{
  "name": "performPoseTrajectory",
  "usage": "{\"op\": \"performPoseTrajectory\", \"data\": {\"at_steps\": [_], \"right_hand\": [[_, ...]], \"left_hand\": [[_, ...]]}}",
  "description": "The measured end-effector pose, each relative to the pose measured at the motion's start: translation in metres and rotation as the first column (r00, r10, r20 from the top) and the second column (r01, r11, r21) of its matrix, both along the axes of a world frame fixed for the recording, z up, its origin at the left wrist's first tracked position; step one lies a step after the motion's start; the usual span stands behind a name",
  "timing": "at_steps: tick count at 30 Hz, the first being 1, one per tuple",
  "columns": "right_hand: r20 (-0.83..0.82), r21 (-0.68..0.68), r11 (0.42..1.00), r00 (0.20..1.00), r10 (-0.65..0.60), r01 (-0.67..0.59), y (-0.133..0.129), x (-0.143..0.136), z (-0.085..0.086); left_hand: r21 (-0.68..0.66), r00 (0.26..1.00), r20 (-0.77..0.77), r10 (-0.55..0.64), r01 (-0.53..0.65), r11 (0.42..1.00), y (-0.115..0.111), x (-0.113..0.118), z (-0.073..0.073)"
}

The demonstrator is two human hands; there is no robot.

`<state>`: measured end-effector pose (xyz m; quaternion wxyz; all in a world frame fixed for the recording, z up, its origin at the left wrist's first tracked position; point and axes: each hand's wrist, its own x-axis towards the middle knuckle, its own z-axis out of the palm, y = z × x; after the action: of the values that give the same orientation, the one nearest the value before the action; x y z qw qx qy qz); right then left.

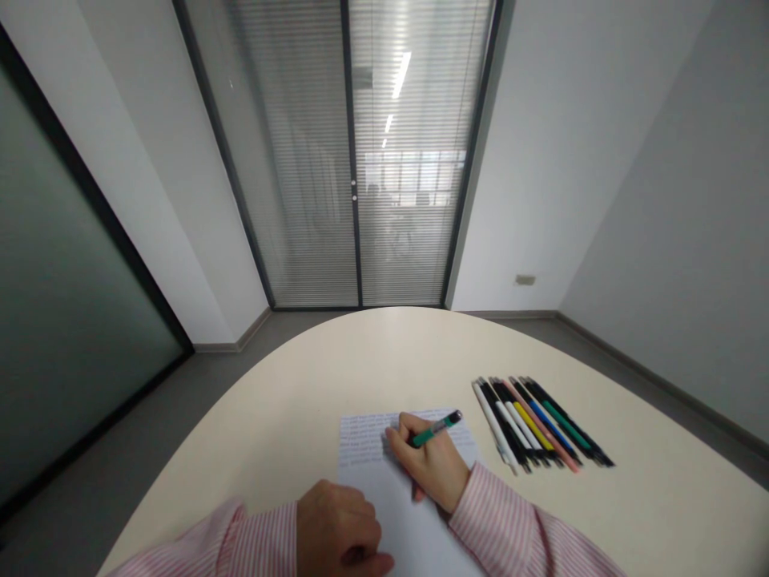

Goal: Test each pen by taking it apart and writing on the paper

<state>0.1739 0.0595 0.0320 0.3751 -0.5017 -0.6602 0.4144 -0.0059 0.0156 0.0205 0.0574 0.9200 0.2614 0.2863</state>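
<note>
A green pen (431, 431) with a dark, shiny end is gripped in my right hand (429, 465), its upper end leaning to the right. Under that hand lies a white sheet of paper (400, 521) with several lines of handwriting across its upper part. The pen's tip is hidden behind my fingers. My left hand (340, 525) rests in a loose fist over the lower left edge of the sheet, fingers curled, with nothing seen in it. Both arms wear pink striped sleeves.
Right of the paper, a row of several pens (537, 425) in white, black, yellow, pink, blue and green lies side by side. Everything rests on a cream table (288, 401) with a rounded far edge. Beyond it stand glass panels (300, 160) with blinds and a pale wall.
</note>
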Motion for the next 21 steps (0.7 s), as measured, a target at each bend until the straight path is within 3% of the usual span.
{"op": "performPoseTrajectory", "data": {"at_steps": [3, 9, 16, 21], "right_hand": [[0.025, 0.01, 1.0, 1.0, 0.008, -0.008, -0.0001, -0.0001, 0.0017], [0.051, 0.02, 1.0, 0.999, -0.001, 0.0, -0.001, -0.0004, 0.0039], [0.075, 0.022, 1.0, 0.997, -0.01, 0.009, -0.0014, 0.0001, 0.0044], [0.095, 0.036, 0.999, 0.995, -0.014, 0.01, -0.0027, 0.0007, 0.0081]], "left_hand": [[-0.011, 1.0, 0.0, 0.031, -0.031, 0.999, 0.0002, 0.0, -0.0007], [0.024, 0.997, 0.027, -0.079, 0.078, 0.997, 0.0062, -0.0014, -0.0013], [-0.002, 0.996, 0.057, 0.062, -0.062, 0.998, -0.0011, 0.001, -0.0076], [-0.023, 1.0, -0.024, 0.004, -0.005, 1.0, -0.0002, -0.001, -0.0037]]}}
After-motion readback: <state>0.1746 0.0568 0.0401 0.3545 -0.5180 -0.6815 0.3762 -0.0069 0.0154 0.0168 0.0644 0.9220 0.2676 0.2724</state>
